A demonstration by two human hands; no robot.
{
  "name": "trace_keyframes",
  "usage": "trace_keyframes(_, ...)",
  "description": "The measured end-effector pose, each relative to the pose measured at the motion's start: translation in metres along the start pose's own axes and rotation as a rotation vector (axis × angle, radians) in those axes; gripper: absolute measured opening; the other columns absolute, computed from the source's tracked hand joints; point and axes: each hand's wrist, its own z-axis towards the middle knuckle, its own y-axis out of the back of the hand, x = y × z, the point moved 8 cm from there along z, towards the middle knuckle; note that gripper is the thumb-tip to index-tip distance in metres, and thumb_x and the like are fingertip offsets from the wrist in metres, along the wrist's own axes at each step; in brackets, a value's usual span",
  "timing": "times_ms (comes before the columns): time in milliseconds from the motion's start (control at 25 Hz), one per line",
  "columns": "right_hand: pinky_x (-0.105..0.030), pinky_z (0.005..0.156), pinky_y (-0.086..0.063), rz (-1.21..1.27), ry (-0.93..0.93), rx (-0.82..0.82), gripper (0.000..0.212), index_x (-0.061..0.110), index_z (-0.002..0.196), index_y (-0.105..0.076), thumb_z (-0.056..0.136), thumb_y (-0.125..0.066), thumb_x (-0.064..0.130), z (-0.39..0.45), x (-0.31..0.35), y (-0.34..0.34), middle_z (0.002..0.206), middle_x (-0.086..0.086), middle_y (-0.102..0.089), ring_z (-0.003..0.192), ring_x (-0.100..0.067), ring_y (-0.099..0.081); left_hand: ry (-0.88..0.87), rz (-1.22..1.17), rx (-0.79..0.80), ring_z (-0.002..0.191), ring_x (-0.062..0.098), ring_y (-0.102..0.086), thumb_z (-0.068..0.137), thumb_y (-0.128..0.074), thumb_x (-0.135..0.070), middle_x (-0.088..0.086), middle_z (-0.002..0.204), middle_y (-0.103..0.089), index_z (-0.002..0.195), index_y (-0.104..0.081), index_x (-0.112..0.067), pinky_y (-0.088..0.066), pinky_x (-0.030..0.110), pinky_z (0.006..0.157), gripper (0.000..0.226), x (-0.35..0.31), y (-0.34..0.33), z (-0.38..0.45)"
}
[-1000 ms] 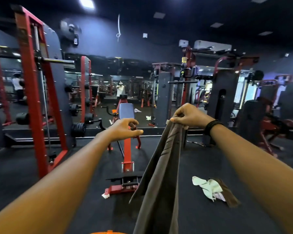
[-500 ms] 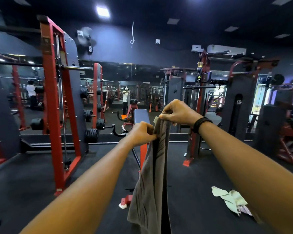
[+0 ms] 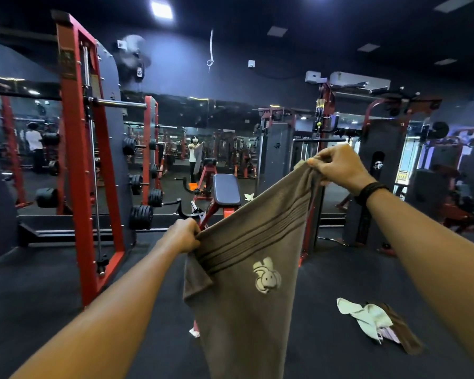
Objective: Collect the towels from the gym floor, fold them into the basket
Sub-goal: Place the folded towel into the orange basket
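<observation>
While both arms reach fwd, I see the hands apart, each clamped on the top edge of one brown towel (image 3: 246, 274). Left hand (image 3: 183, 236) sits lower, approx mid-frame, knuckles up, fingers curled over a bunched corner w/ the thumb side toward the cloth. Right hand (image 3: 337, 165) is raised higher and further right, fingers (image 3: 316, 161) pinching the other corner, back of hand facing me; a black band (image 3: 371, 191) wraps that wrist. Both forearms run straight out from the bottom corners of the view, left elbow low, right arm angled up.

Towel hangs stretched btwn the two grips on a slant, top edge rising left to right, dark stripes across it and a pale rabbit mark (image 3: 266, 276) below them; the rest drops out of frame at the bottom.

On the dark floor (image 3: 52, 296), right of the towel and well apart from it, lies a crumpled heap of cloths (image 3: 372, 321), pale green on top, brown under. A small white scrap (image 3: 194, 332) lies just left of the hanging towel.

Behind the hands: a red bench w/ a blue pad (image 3: 226, 191), a red rack (image 3: 74, 160) w/ weight plates to the left, a wall mirror (image 3: 216, 149), more machines on the right. Can't see a basket.
</observation>
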Motion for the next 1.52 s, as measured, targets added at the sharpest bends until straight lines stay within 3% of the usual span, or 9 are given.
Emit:
trace_keyframes(200,-0.033,0.056,-0.058,-0.016,-0.077,-0.104,0.019,0.001,0.079,-0.073,0.086,-0.069,0.019,0.002,-0.03,0.014,0.068,-0.008,-0.067,0.056,-0.021,-0.066,0.161,0.03,0.005,0.095,0.026,-0.063,0.09,-0.059,-0.043,0.009,0.109,-0.065,0.104,-0.069,-0.021,-0.051,0.03,0.078,0.029,0.032,0.011,0.005)
trace_keyframes(400,-0.036,0.058,-0.06,0.042,-0.208,0.16,0.02,0.004,0.067,-0.069,0.085,-0.071,0.014,-0.011,-0.049,-0.027,0.067,-0.012,-0.068,0.054,-0.023,-0.067,0.227,-0.454,0.144,0.059,0.015,-0.054,0.097,-0.052,-0.03,0.007,0.077,-0.059,0.094,-0.064,-0.004,-0.043,0.018,0.037,0.03,-0.004,0.007,-0.002)
trace_keyframes(600,-0.021,0.048,-0.055,0.234,-0.251,0.472,0.01,-0.003,0.082,-0.065,0.088,-0.066,0.006,-0.041,-0.027,-0.083,0.076,-0.018,-0.068,0.059,-0.019,-0.067,0.347,-0.914,0.257,0.032,0.01,-0.052,0.096,-0.049,-0.014,0.005,0.055,-0.054,0.075,-0.05,-0.007,-0.043,0.017,0.033,0.023,-0.054,-0.004,-0.013)
trace_keyframes(800,-0.021,0.052,-0.056,0.354,-0.104,0.609,0.015,-0.008,0.089,-0.067,0.084,-0.071,0.005,-0.052,0.009,-0.128,0.075,-0.019,-0.07,0.056,-0.016,-0.067,0.318,-1.072,0.344,0.033,0.01,-0.057,0.1,-0.043,-0.012,0.005,0.046,-0.059,0.075,-0.051,-0.004,-0.047,0.018,0.034,0.028,-0.111,-0.008,-0.015)
trace_keyframes(1000,-0.028,0.06,-0.059,0.389,0.015,0.601,0.019,-0.001,0.092,-0.071,0.081,-0.075,0.015,-0.052,0.012,-0.137,0.081,-0.017,-0.073,0.069,-0.024,-0.07,0.336,-1.165,0.284,0.037,0.013,-0.061,0.102,-0.041,-0.012,0.01,0.068,-0.062,0.081,-0.054,-0.002,-0.052,0.021,0.038,0.027,-0.122,-0.009,-0.006)
trace_keyframes(1120,-0.025,0.064,-0.057,0.31,0.102,0.633,0.032,0.009,0.092,-0.074,0.07,-0.083,0.03,-0.056,0.013,-0.137,0.079,-0.007,-0.074,0.07,-0.016,-0.069,0.344,-1.15,0.227,0.031,0.011,-0.056,0.102,-0.04,-0.012,0.01,0.057,-0.062,0.08,-0.054,-0.001,-0.045,0.018,0.031,0.028,-0.121,-0.009,-0.003)
trace_keyframes(1240,-0.026,0.065,-0.058,0.157,0.218,0.541,0.02,0.014,0.088,-0.073,0.074,-0.082,0.024,-0.051,0.016,-0.134,0.076,-0.002,-0.071,0.07,-0.015,-0.069,0.338,-1.213,0.196,0.034,0.013,-0.059,0.101,-0.044,-0.012,0.012,0.069,-0.062,0.082,-0.054,0.0,-0.045,0.018,0.032,0.024,-0.122,-0.009,-0.001)
trace_keyframes(1360,-0.039,0.071,-0.058,0.122,0.253,0.435,0.008,0.013,0.085,-0.072,0.079,-0.076,0.014,-0.04,0.009,-0.123,0.079,-0.003,-0.069,0.075,-0.019,-0.066,0.345,-1.233,0.116,0.035,0.014,-0.059,0.095,-0.055,-0.016,0.011,0.074,-0.059,0.087,-0.053,-0.003,-0.052,0.021,0.038,0.015,-0.106,-0.011,0.005)
trace_keyframes(1520,-0.04,0.078,-0.056,0.182,0.246,0.362,0.009,0.01,0.087,-0.069,0.08,-0.075,0.009,-0.027,0.0,-0.097,0.083,-0.005,-0.068,0.078,-0.016,-0.062,0.443,-0.992,0.005,0.037,0.016,-0.06,0.09,-0.062,-0.011,0.015,0.071,-0.062,0.103,-0.054,0.001,-0.054,0.024,0.041,0.019,-0.045,-0.016,0.008)
